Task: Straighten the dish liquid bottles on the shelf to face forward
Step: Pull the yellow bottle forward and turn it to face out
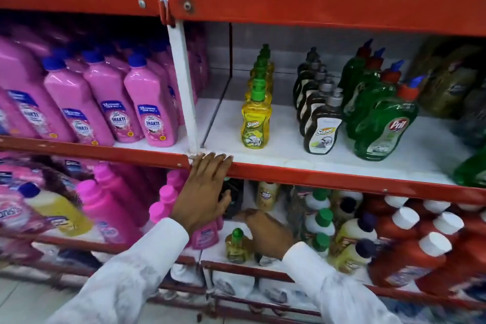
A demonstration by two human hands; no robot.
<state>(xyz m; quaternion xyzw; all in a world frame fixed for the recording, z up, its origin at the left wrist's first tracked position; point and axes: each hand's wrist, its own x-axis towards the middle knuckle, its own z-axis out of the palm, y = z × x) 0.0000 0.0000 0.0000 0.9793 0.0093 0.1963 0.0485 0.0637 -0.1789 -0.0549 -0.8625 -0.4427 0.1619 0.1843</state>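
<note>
On the far left of the middle shelf (263, 159), behind its red front lip, pink bottles (151, 110) with blue caps stand packed in rows, full of pink liquid, labels toward the aisle. Past the white upright (184, 81), the white shelf bay holds three files of dish liquid running front to back. First comes a file of yellow bottles (255, 119) with green caps, filled with yellow liquid; the front one shows its label squarely. Next, well apart from them, a file of dark bottles (322, 129) with grey caps holds dark liquid, the front label facing outward and slightly tilted. Just beside these stand the green bottles (385, 126) with red-and-blue caps, holding green liquid; the front one leans a little to the right, label forward.

Below, the left hand (205, 192) lies flat and spread against the red shelf lip, fingertips over its top edge, holding nothing. The right hand (265, 231) reaches into the lower shelf (236, 267), fingers extended toward a dark bottle (232, 200) at the back; whether it touches or grips anything I cannot tell. Just left of that hand stands a small yellow bottle (236, 246) with a green cap. Further right on this lower shelf are pale bottles with green and dark caps, then red bottles (420, 252) with white caps, blurred.
</note>
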